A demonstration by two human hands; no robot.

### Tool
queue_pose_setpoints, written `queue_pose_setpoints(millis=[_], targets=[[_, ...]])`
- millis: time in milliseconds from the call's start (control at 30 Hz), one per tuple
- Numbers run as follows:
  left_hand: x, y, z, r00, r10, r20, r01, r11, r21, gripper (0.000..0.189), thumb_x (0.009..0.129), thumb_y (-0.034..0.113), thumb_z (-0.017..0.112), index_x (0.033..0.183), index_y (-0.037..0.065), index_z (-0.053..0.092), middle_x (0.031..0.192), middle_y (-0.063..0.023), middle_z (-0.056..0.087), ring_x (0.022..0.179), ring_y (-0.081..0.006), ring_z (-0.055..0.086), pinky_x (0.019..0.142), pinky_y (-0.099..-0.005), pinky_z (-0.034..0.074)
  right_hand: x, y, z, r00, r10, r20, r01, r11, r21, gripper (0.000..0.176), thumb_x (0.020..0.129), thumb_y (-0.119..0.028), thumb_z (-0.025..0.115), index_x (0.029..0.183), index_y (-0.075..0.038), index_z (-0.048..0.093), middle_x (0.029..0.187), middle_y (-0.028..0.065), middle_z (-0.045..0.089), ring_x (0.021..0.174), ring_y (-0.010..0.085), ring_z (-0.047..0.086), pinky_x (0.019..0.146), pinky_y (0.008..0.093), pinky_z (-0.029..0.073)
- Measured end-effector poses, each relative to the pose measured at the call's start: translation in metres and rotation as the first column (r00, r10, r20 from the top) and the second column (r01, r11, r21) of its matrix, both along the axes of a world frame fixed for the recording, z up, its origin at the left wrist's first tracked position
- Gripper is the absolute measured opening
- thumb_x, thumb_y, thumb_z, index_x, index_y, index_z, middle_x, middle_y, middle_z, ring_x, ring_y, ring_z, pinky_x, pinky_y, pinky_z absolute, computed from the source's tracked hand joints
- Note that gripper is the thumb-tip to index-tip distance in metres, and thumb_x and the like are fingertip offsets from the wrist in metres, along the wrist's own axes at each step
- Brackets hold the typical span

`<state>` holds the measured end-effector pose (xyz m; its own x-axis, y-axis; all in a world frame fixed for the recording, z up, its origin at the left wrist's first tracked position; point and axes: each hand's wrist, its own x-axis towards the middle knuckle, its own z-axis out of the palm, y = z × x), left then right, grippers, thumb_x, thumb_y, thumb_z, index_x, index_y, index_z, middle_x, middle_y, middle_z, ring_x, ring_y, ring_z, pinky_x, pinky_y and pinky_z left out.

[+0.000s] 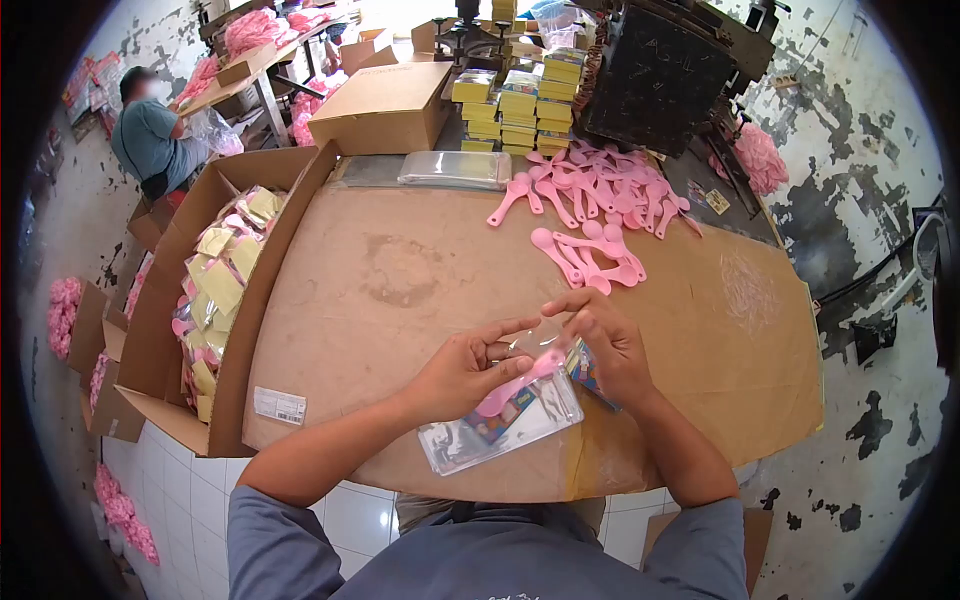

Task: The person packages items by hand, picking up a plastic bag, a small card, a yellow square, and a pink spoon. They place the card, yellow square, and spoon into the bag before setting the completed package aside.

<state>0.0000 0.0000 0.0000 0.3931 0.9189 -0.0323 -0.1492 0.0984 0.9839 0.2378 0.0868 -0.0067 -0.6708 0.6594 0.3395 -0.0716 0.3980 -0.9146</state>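
Note:
My left hand [462, 377] is closed, thumb and fingers on a pink measuring spoon [545, 363]. The spoon lies at a slant over clear plastic packaging. Beneath it, a stack of clear plastic sleeves [545, 415] rests near the table's front edge, with a colourful printed card [497, 422] showing. My right hand [608, 352] is across from the left one, its fingers curled together near a transparent film; what they pinch is hard to see. More printed cards [590, 375] sit partly hidden under my right hand. Ahead lies a small group of pink spoons [592, 262].
A larger heap of pink spoons [610, 185] lies farther back, near stacked yellow-edged cards [520, 110] and clear sleeves [455, 168]. An open carton [285, 215] of packed pieces stands left. A dark machine [655, 80] rises at the back right. Another person [150, 135] sits far left.

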Motion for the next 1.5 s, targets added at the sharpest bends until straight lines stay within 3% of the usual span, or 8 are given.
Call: queue_pose_setpoints(millis=[167, 467, 567, 667, 767, 1067, 1167, 1500], targets=[[-0.005, 0.003, 0.004, 0.991, -0.042, 0.124, 0.046, 0.998, -0.033, 0.062, 0.106, 0.014, 0.062, 0.16, 0.003, 0.034, 0.108, -0.0057, 0.076, 0.098, -0.0041, 0.064, 0.093, -0.0248, 0.051, -0.015, -0.01, 0.039, 0.976, -0.067, -0.209, 0.025, 0.98, -0.198, 0.021, 0.105, -0.015, 0.059, 0.12, -0.003, 0.067, 0.126, 0.0106, 0.066, 0.122, 0.0189, 0.058, 0.104, 0.0387, 0.045], [-0.006, -0.004, 0.005, 0.923, -0.281, 0.261, 0.303, 0.952, -0.047, 0.056, 0.105, 0.017, 0.065, 0.154, 0.004, 0.042, 0.133, -0.0116, 0.067, 0.116, -0.0136, 0.064, 0.104, -0.0322, 0.049, -0.007, -0.026, 0.085, 0.986, 0.101, 0.134, -0.129, 0.969, 0.213, 0.022, 0.092, -0.002, 0.075, 0.113, -0.003, 0.07, 0.1, 0.0044, 0.073, 0.091, 0.0163, 0.069, 0.083, 0.0313, 0.054], [-0.004, -0.007, 0.009, 0.982, 0.039, -0.186, 0.052, 0.888, 0.457, 0.057, 0.102, 0.018, 0.068, 0.152, 0.004, 0.045, 0.142, -0.0149, 0.061, 0.128, -0.0232, 0.061, 0.111, -0.0392, 0.046, -0.012, -0.047, 0.113, 0.997, -0.063, -0.049, 0.073, 0.966, 0.247, 0.016, 0.091, -0.002, 0.076, 0.107, -0.003, 0.073, 0.095, 0.0056, 0.073, 0.086, 0.0165, 0.069, 0.076, 0.0319, 0.055], [-0.004, -0.011, 0.025, 0.956, 0.167, -0.241, 0.033, 0.755, 0.654, 0.058, 0.098, 0.017, 0.072, 0.15, 0.004, 0.049, 0.148, -0.0167, 0.057, 0.137, -0.0278, 0.055, 0.116, -0.0433, 0.041, -0.008, -0.043, 0.128, 0.987, -0.153, -0.047, 0.146, 0.735, 0.662, 0.019, 0.09, -0.002, 0.077, 0.109, -0.003, 0.072, 0.094, 0.0075, 0.073, 0.082, 0.0156, 0.069, 0.071, 0.031, 0.055], [-0.003, -0.019, 0.025, 0.958, 0.148, -0.245, 0.037, 0.784, 0.62, 0.059, 0.096, 0.015, 0.074, 0.149, 0.004, 0.05, 0.147, -0.0176, 0.059, 0.136, -0.0287, 0.058, 0.113, -0.0425, 0.045, -0.008, -0.044, 0.129, 0.952, -0.305, 0.007, 0.231, 0.737, 0.635, 0.021, 0.089, 0.0, 0.077, 0.11, -0.002, 0.072, 0.092, 0.0082, 0.073, 0.08, 0.0143, 0.069, 0.066, 0.0293, 0.054], [0.004, -0.022, 0.029, 0.977, 0.212, -0.033, -0.173, 0.867, 0.468, 0.041, 0.103, 0.007, 0.063, 0.143, -0.001, 0.054, 0.105, -0.0133, 0.079, 0.099, -0.0198, 0.077, 0.089, -0.0314, 0.059, -0.016, -0.049, 0.102, 0.925, -0.379, -0.03, 0.356, 0.836, 0.416, 0.022, 0.089, -0.001, 0.076, 0.11, -0.003, 0.07, 0.1, 0.0087, 0.071, 0.088, 0.0166, 0.07, 0.068, 0.0302, 0.053], [0.002, -0.024, 0.033, 0.979, 0.2, -0.051, -0.167, 0.912, 0.376, 0.043, 0.104, 0.006, 0.06, 0.145, -0.001, 0.051, 0.103, -0.0124, 0.08, 0.095, -0.0185, 0.077, 0.087, -0.0301, 0.06, -0.023, -0.046, 0.098, 0.878, -0.46, -0.13, 0.365, 0.469, 0.804, 0.026, 0.084, -0.003, 0.079, 0.108, -0.005, 0.069, 0.106, 0.0078, 0.068, 0.101, 0.0221, 0.068, 0.08, 0.0365, 0.052], [0.004, -0.031, 0.033, 0.849, 0.378, -0.37, -0.1, 0.802, 0.589, 0.061, 0.094, 0.009, 0.069, 0.149, -0.002, 0.045, 0.093, -0.015, 0.078, 0.071, -0.0243, 0.076, 0.067, -0.0338, 0.061, -0.039, -0.048, 0.085, 0.83, -0.557, 0.034, 0.049, 0.133, 0.99, 0.029, 0.078, -0.016, 0.074, 0.102, -0.003, 0.071, 0.107, 0.0075, 0.066, 0.114, 0.0249, 0.064, 0.093, 0.0382, 0.045]])
